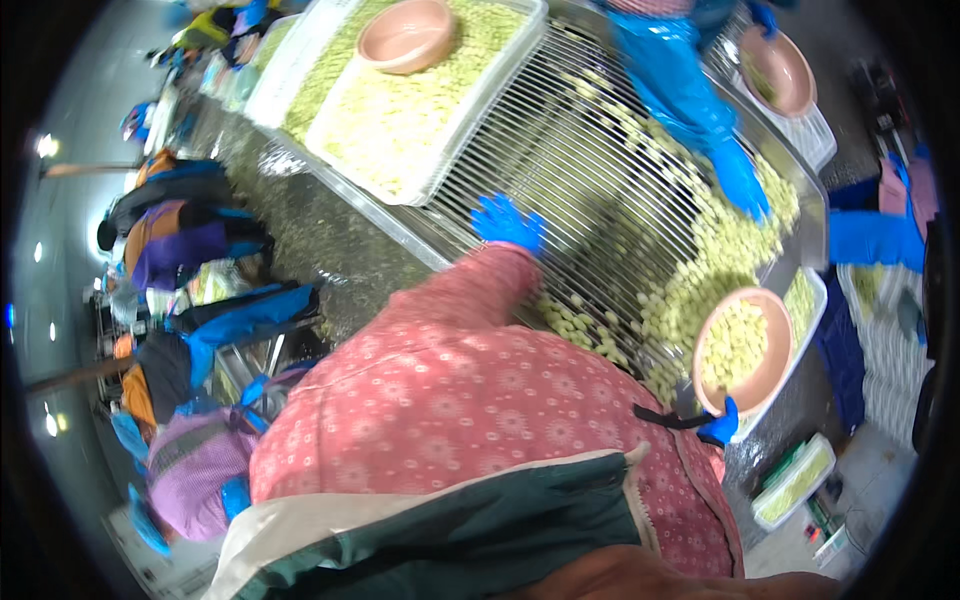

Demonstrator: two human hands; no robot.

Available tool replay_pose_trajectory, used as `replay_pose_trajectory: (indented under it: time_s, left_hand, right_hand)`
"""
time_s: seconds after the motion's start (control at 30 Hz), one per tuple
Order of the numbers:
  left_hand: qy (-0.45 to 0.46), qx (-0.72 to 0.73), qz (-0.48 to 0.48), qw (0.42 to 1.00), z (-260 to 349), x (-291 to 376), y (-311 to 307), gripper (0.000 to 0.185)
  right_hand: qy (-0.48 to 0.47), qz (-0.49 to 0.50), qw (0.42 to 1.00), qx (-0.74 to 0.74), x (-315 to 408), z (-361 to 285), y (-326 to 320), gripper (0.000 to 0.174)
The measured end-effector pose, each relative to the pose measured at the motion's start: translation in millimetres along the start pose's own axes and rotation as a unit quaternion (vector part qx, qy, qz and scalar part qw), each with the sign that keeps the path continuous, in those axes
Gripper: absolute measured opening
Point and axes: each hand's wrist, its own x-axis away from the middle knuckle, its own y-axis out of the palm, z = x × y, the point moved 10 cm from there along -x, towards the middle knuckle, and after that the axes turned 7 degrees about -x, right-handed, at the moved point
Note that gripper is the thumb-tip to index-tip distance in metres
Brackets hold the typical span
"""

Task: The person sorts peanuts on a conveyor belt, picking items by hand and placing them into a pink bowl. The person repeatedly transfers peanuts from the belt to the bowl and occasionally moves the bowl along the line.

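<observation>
My left hand (511, 225), in a blue glove, is over the near left part of a slatted metal grate (577, 165). Its fingers are spread and nothing shows in them. At the right, my gloved right hand (721, 424) grips the rim of a pink plastic bowl (776, 367). Pale green bean-like pieces (731, 345) fill part of this tilted bowl. Next to it, a heap of the same pieces (705, 285) covers the grate's right end. Loose pieces (581, 330) also lie along its near edge.
Across the grate, a co-worker's blue-gloved hand (739, 184) touches the heap. A large white tub (435, 176) of pieces at the left carries another pink bowl (406, 36). A third bowl (780, 75) is at the far right. Behind mine stands a white tray (817, 300). Other people work at the left.
</observation>
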Motion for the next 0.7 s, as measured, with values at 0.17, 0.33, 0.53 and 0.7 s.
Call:
replay_pose_trajectory:
  time_s: [0.17, 0.33, 0.53, 0.7]
  left_hand:
    - [0.195, 0.079, -0.245, 0.946, 90, 200, 4, 0.095]
    - [0.373, 0.159, -0.16, 0.9, 48, 144, -37, 0.101]
    - [0.36, -0.028, -0.129, 0.923, -112, -14, -50, 0.127]
    - [0.565, -0.099, -0.141, 0.807, -11, 67, -33, 0.132]
  right_hand:
    - [-0.047, 0.004, 0.997, 0.069, 32, -17, 50, 0.034]
    - [-0.062, -0.011, 0.993, 0.102, 42, -20, 80, 0.034]
    - [-0.017, -0.061, 0.997, 0.053, 50, -28, 71, 0.04]
    - [-0.134, 0.056, 0.989, 0.006, 49, -60, 22, 0.045]
